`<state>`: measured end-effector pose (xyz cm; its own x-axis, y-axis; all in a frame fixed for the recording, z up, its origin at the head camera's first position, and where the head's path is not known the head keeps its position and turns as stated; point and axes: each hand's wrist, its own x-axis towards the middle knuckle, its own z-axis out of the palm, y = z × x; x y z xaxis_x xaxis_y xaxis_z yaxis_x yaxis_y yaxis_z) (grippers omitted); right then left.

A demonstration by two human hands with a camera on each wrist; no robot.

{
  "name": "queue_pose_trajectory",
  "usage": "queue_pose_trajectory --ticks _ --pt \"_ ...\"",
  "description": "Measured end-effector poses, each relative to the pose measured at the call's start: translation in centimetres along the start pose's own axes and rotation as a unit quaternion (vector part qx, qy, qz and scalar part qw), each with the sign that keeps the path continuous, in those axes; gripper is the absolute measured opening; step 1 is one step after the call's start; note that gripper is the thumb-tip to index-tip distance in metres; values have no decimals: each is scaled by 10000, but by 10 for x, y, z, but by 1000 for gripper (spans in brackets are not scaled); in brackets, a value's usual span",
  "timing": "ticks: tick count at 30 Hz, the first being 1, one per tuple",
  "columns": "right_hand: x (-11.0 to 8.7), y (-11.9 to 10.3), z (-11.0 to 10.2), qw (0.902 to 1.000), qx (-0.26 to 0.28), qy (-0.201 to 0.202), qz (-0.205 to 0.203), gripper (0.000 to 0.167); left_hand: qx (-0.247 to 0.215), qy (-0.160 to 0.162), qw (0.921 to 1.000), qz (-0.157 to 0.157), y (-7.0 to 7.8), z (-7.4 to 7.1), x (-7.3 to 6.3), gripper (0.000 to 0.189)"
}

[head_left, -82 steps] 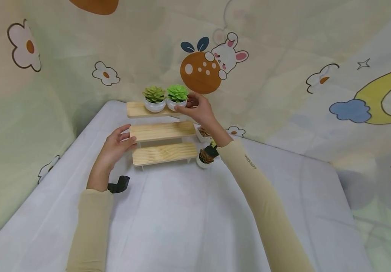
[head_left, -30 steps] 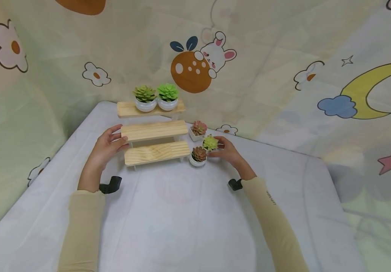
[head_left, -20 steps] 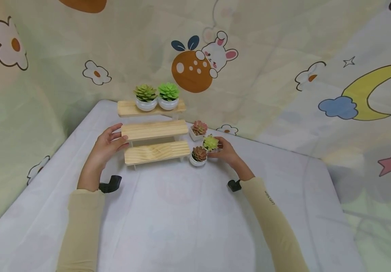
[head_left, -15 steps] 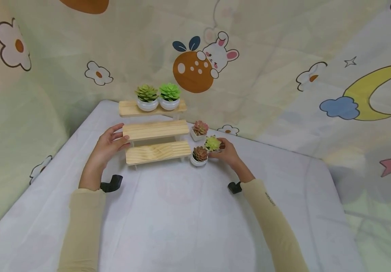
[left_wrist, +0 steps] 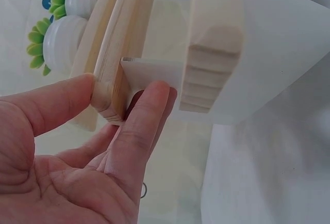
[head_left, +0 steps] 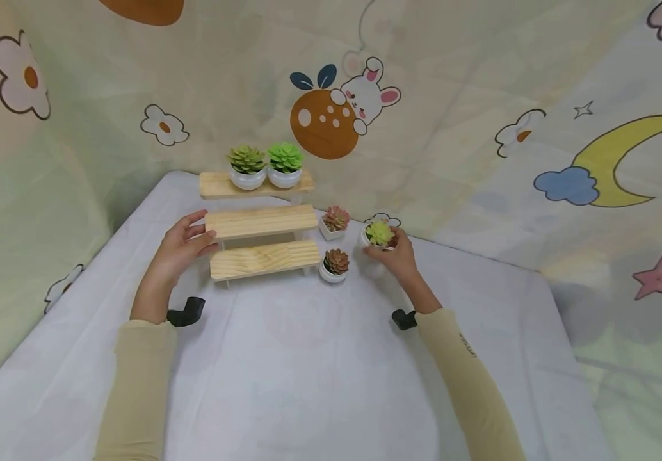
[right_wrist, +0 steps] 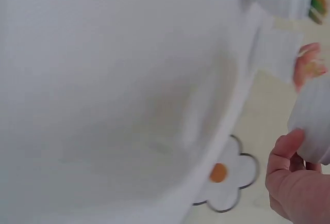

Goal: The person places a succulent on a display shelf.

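Observation:
In the head view my right hand (head_left: 398,259) holds a yellow-green succulent (head_left: 379,232) by its white pot (right_wrist: 314,121), raised above the table. My left hand (head_left: 181,248) grips the left end of the middle plank (head_left: 262,221) of a three-tier wooden shelf; in the left wrist view its thumb lies on the plank's upper side and its fingers (left_wrist: 136,136) underneath. An olive-green succulent (head_left: 246,160) and a bright green succulent (head_left: 285,158) stand side by side in white pots on the top plank (head_left: 212,184). The lower plank (head_left: 264,259) is bare.
Right of the shelf, a pink succulent (head_left: 336,219) in a square white pot and a brown succulent (head_left: 335,261) in a round pot stand on the white-covered table (head_left: 296,371). A printed fabric wall (head_left: 452,141) rises behind the table.
My right hand has let go of the bright green succulent on the top plank, moved down to the yellow-green one, and shifted it right, away from the brown one. My left hand stays put.

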<state>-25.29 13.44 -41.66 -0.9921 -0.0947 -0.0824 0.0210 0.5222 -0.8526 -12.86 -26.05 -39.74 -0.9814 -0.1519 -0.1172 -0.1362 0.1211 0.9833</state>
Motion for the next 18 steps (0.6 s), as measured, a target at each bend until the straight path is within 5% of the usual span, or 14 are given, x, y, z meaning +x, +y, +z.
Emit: queue_pose_trajectory --ticks 8,18 --pt "-19 -58 16 9961 160 -459 -738 75 36 49 10000 16 3 -7 -3 65" --pt "-32 -110 70 9846 425 -1049 -1335 73 -253 -19 9995 186 -1 -1 -2 64"
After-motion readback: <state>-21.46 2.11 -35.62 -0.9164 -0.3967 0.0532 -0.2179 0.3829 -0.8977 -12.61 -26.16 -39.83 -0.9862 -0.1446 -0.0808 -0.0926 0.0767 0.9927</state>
